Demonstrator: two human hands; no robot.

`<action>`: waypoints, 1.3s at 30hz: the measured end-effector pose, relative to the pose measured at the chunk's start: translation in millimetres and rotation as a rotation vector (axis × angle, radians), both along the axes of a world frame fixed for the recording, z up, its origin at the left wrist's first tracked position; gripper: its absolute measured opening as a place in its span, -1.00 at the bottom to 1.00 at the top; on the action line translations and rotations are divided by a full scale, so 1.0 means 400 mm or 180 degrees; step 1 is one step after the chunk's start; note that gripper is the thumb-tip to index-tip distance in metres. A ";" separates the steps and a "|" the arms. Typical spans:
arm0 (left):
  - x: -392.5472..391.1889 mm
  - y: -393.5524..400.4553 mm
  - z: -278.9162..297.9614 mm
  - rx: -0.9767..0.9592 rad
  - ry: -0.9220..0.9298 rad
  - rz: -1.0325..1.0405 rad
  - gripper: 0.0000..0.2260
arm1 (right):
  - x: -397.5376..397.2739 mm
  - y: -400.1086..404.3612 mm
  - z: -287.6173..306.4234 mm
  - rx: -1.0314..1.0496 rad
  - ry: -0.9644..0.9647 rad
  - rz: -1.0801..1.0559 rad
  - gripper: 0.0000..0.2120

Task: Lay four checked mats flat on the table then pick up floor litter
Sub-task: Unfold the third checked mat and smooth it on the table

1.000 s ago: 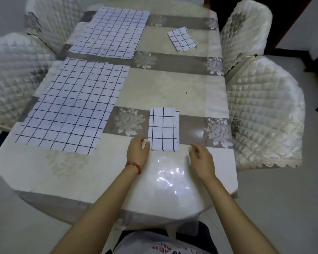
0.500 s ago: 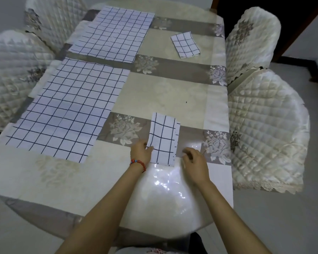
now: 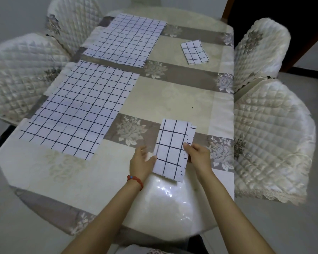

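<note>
Two white mats with dark checks lie flat on the table's left side, one near [image 3: 81, 110] and one far [image 3: 125, 39]. A third mat [image 3: 194, 51] sits folded at the far right. A fourth folded mat [image 3: 173, 149] is in front of me, its near end lifted off the table. My left hand [image 3: 141, 162] grips its left edge with the thumb on top. My right hand [image 3: 198, 156] pinches its right edge.
The table [image 3: 173, 96] wears a beige and grey floral cloth under glossy plastic. Quilted white chairs stand at the left [image 3: 20, 74], far left [image 3: 72, 21], right [image 3: 272, 136] and far right [image 3: 259, 48]. Grey floor [image 3: 292, 226] shows around it.
Both hands closed in on the folded mat in front of me and took its edges; its near end has come up and tilted slightly. The camera view shifted.
</note>
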State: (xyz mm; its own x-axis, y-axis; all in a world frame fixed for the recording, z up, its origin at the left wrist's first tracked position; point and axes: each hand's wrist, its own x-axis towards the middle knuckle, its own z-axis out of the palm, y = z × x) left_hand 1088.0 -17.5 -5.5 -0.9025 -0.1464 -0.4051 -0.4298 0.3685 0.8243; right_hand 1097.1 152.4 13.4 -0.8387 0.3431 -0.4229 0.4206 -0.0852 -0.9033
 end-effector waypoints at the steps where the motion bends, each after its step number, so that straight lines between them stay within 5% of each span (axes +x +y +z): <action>1: 0.006 0.012 0.006 -0.0187 0.0144 -0.0090 -0.58 | 0.002 -0.003 0.008 -0.0001 0.0091 0.0021 -0.59; 4: 0.019 0.063 0.038 -0.0053 0.0496 -0.0379 -0.64 | 0.005 -0.009 0.023 -0.0081 0.0276 0.0133 -0.69; 7: 0.023 0.110 0.081 0.0799 0.0293 -0.0402 -0.82 | 0.008 -0.009 0.041 0.0020 0.0361 0.0405 -0.83; 11: 0.024 0.128 0.105 0.1565 0.0263 -0.0243 -0.93 | 0.022 -0.003 0.065 0.0043 0.0433 0.0662 -0.77; 15: 0.024 0.109 0.106 0.1323 0.0352 0.0025 -0.90 | 0.040 0.014 0.090 0.0219 0.0561 0.0609 -0.78; 19: 0.003 0.051 0.099 0.0803 0.0489 0.0431 -0.64 | 0.058 0.067 0.107 0.0593 0.0740 0.0106 -0.74; 28: -0.024 -0.042 0.120 0.0607 0.0226 0.0653 -0.91 | 0.078 0.143 0.137 0.0507 0.0598 -0.0174 -0.75; 31: -0.004 0.005 0.142 0.0182 0.0553 0.0399 -0.66 | 0.076 0.109 0.146 0.0338 0.0664 0.0071 -0.76; 39: 0.059 0.146 0.228 0.0978 0.0433 -0.0529 -0.80 | 0.073 0.026 0.165 0.0825 0.0853 0.0746 -0.70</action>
State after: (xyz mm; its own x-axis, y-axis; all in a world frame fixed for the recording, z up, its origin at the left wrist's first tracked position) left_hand 1111.6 41.0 85.9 -0.9522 0.1166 -0.2822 -0.2639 0.1506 0.9527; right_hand 1126.3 163.0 79.5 -0.9749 0.1965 -0.1049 0.1495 0.2286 -0.9620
